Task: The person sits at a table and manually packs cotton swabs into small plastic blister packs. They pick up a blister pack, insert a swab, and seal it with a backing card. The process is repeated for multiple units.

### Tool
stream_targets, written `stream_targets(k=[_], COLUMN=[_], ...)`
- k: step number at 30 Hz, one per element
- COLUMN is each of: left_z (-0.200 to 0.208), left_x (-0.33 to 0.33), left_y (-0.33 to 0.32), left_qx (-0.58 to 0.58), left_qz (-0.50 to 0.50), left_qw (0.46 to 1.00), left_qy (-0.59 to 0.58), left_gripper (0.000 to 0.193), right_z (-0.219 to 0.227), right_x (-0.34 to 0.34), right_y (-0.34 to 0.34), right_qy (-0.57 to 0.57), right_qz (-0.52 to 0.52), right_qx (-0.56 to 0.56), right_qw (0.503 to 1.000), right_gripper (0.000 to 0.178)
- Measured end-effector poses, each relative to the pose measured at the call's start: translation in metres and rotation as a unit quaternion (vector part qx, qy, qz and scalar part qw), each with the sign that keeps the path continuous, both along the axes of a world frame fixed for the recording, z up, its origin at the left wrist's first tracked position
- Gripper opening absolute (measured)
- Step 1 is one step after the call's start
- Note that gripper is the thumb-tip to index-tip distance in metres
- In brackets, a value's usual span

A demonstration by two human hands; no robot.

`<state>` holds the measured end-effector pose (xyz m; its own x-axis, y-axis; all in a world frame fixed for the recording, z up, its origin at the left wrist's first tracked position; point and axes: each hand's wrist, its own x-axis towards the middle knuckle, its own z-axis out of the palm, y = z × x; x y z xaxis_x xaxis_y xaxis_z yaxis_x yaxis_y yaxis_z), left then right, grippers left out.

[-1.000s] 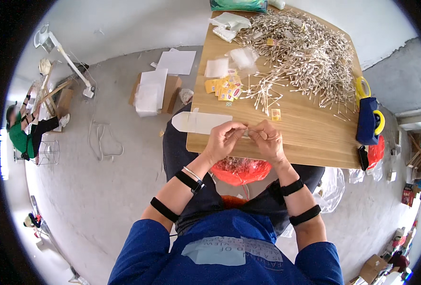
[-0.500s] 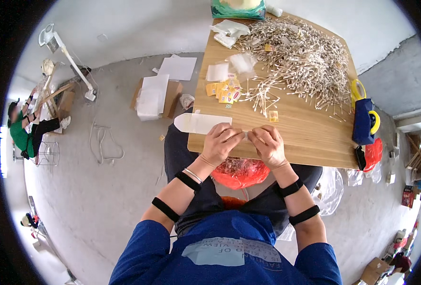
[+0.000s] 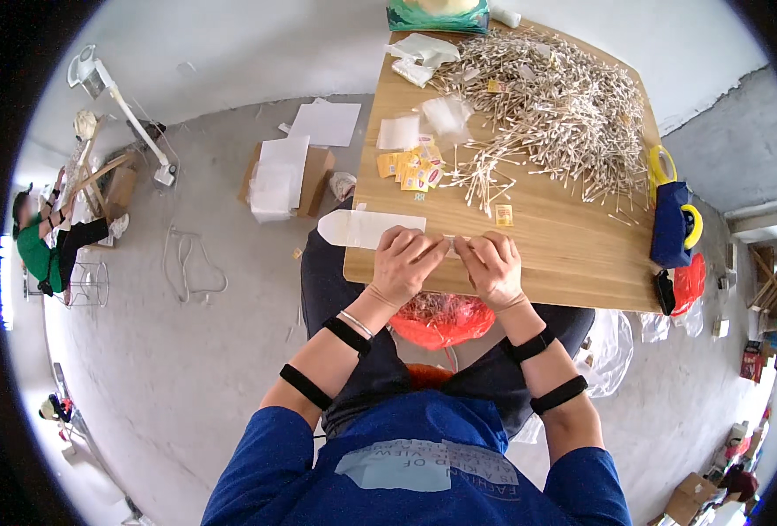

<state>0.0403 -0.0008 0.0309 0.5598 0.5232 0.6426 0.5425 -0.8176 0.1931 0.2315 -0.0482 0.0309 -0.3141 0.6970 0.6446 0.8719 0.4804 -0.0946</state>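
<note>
I saw both hands — left hand (image 3: 403,263) and right hand (image 3: 494,266) — pinching a small clear packet (image 3: 452,245) between their fingers at the surface's (image 3: 573,254) near edge.

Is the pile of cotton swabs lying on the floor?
No, the pile of cotton swabs lies on the wooden table, beyond both hands.
</note>
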Motion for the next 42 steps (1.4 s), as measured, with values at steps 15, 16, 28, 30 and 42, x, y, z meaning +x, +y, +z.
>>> stream_targets(k=[15, 16, 28, 30, 42], left_z=[-0.003, -0.001, 0.005, 0.004, -0.002], left_x=[0.002, 0.002, 0.005, 0.006, 0.006], left_y=[-0.005, -0.005, -0.005, -0.006, -0.005], left_qx=[0.024, 0.010, -0.002, 0.001, 0.009], left_qz=[0.031, 0.029, 0.045, 0.043, 0.035], left_qw=[0.999, 1.000, 0.999, 0.999, 0.999], left_qy=[-0.010, -0.008, 0.012, 0.011, -0.008], left_gripper=[0.030, 0.030, 0.027, 0.026, 0.025], right_z=[0.003, 0.002, 0.006, 0.007, 0.000], right_x=[-0.006, -0.006, -0.004, -0.005, -0.008], right_y=[0.001, 0.001, 0.002, 0.000, -0.001], right_qy=[0.007, 0.004, 0.011, 0.009, -0.048], right_qz=[0.012, 0.011, 0.011, 0.006, -0.013], right_qx=[-0.003, -0.003, -0.022, -0.028, -0.016], right_qw=[1.000, 1.000, 1.000, 1.000, 0.999], right_gripper=[0.035, 0.036, 0.037, 0.037, 0.037])
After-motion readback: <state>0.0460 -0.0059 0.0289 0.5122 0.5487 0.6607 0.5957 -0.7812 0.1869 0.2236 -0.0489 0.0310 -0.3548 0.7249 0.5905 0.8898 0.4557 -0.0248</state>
